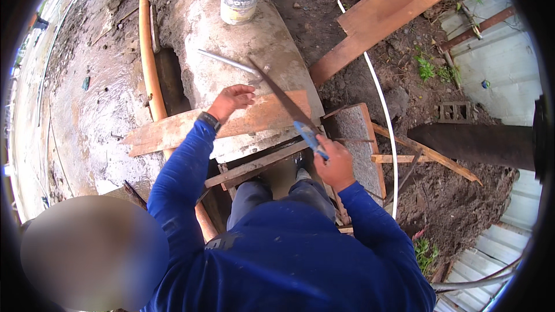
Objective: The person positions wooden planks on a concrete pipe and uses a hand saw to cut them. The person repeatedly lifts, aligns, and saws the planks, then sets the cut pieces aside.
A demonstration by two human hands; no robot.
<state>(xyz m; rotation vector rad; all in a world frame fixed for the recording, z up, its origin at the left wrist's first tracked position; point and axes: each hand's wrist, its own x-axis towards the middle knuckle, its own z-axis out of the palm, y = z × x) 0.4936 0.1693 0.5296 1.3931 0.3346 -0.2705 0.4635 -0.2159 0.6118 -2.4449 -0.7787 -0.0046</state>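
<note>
My right hand (335, 164) is wrapped round the blue handle of a handsaw (281, 96). The saw's dark blade slants up and away to the left, crossing over the right end of a plank (196, 127). This reddish-brown plank lies crosswise in front of me on a concrete slab. My left hand (232, 102) is at the plank's far edge, fingers loosely bent and apart, with nothing in them. Whether it touches the wood I cannot tell. Beyond the plank a silvery metal tube (226, 62) rests on the slab, close to the saw's tip.
A dirty white bucket (239, 0) stands on the slab (231, 37). At the far right lies a notched wood panel (393, 11). A white pipe (378, 92) runs down the right side, and a long pole (148, 52) lies at left. Near my legs is timber framing (257, 164).
</note>
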